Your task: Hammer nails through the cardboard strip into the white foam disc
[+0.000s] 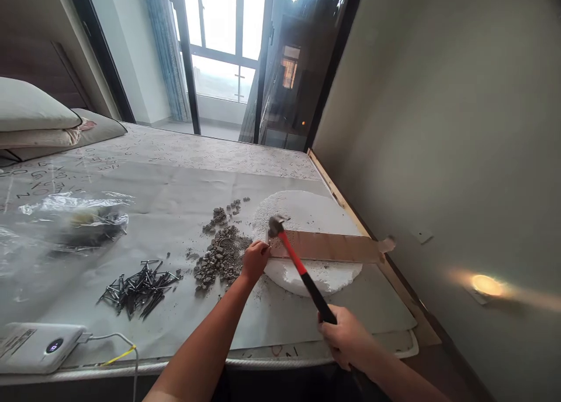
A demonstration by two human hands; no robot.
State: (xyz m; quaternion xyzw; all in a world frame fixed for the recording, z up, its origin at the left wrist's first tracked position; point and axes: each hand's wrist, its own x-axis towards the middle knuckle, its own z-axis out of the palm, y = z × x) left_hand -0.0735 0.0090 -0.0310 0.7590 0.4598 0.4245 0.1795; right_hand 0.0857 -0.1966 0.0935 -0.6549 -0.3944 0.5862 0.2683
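My right hand [344, 335] is wrapped round the black grip of a claw hammer [298, 262] with a red and black handle. Its metal head is over the left end of a flat brown board [328, 246], which shows rows of small dots there. At that end my left hand [255, 260] is closed in a pinch on what looks like a thin nail, mostly hidden by the fingers. Beneath the board lies a round white foam slab [302, 203]. Grey crumbled rubble [221, 256] lies left of my left hand, and a pile of dark nails [139, 288] farther left.
A clear plastic bag [83, 221] with something dark inside lies at the left. Near the front edge sits a white power bank [41, 346] with a cable. Grey sheeting [175, 186] covers the mattress; a wall [460, 174] rises on the right.
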